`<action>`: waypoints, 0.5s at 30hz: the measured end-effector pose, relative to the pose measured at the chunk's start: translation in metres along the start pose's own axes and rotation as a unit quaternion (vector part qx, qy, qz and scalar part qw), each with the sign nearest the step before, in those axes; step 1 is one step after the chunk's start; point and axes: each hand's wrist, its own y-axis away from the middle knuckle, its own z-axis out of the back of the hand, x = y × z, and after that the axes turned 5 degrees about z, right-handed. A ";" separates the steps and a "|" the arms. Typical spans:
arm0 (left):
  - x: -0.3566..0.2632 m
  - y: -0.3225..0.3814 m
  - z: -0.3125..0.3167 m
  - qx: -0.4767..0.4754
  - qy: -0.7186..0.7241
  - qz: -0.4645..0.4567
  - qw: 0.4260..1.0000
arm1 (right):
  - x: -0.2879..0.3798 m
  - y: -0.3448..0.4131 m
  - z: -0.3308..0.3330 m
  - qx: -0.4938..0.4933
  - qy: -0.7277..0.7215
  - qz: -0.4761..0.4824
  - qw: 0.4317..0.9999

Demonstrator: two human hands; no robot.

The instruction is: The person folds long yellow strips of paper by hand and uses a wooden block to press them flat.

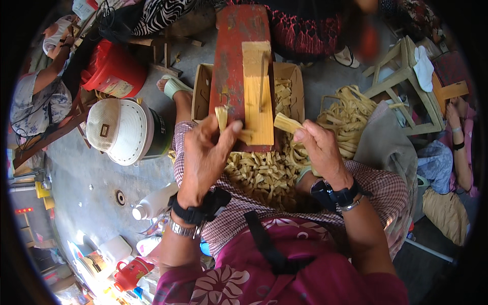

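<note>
My left hand [207, 148] pinches a short pale strip piece [221, 117], folded and upright, between thumb and fingers, beside the near end of a red-painted wooden bench [232, 45]. In my right hand [323, 146] is the end of a flat yellowish strip [286, 123], pointing left. Between the hands lies a yellow wooden board [259, 126] on the bench, with a wooden block and a thin upright blade-like metal piece at its far part. Below, a cardboard box [202, 91] around the bench and the heap of cut strip pieces [267, 175] lie between my legs.
Long yellowish strips [347, 114] are coiled on the right. At left stand a red bucket [131, 78] and a tub with a white hat [126, 129] on it. A wooden stool [410, 87] stands at right. Other people sit at far left, far right and opposite.
</note>
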 end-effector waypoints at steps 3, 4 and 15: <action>0.023 0.059 0.001 0.040 -0.032 0.108 0.993 | 0.014 0.044 -0.008 0.047 -0.046 0.028 0.997; 0.039 0.075 -0.005 0.047 -0.039 0.081 0.995 | 0.020 0.057 -0.013 0.069 -0.060 0.039 0.995; 0.137 0.120 -0.055 0.212 0.210 0.340 0.892 | 0.047 0.139 -0.079 0.202 -0.150 0.147 0.957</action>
